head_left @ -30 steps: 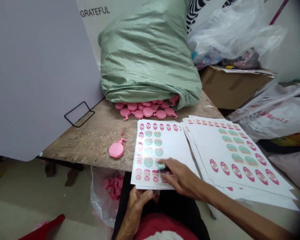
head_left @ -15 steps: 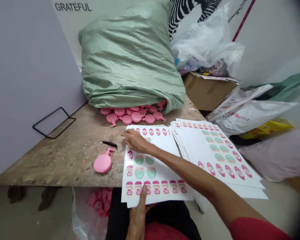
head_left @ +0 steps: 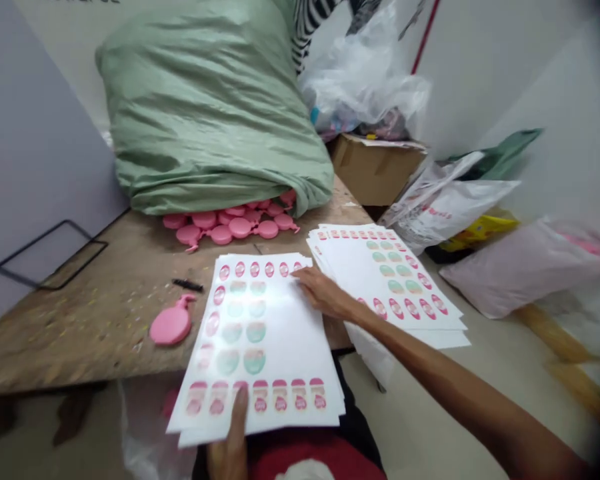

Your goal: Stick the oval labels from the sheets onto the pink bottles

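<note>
Your left hand (head_left: pixel 234 430) grips the near edge of the sticker sheets (head_left: pixel 296 340), thumb on top. Your right hand (head_left: pixel 324 293) is at their far right corner; whether its fingers pinch the paper, I cannot tell. The sheets reach across the desk's (head_left: pixel 95 320) near edge, right of the pink bottle (head_left: pixel 171 325) and black pen (head_left: pixel 188 285).

Soft light, glare on sheet (head_left: pixel 286 340), slight blur

The person wears a red top (head_left: pixel 280 463) with 1 whitish patch (head_left: pixel 306 471) in front, and black trousers (head_left: pixel 361 433). The slender right forearm (head_left: pixel 445 387) is bare; left hand (head_left: pixel 235 433) and right hand (head_left: pixel 325 293) are bare too.
</note>
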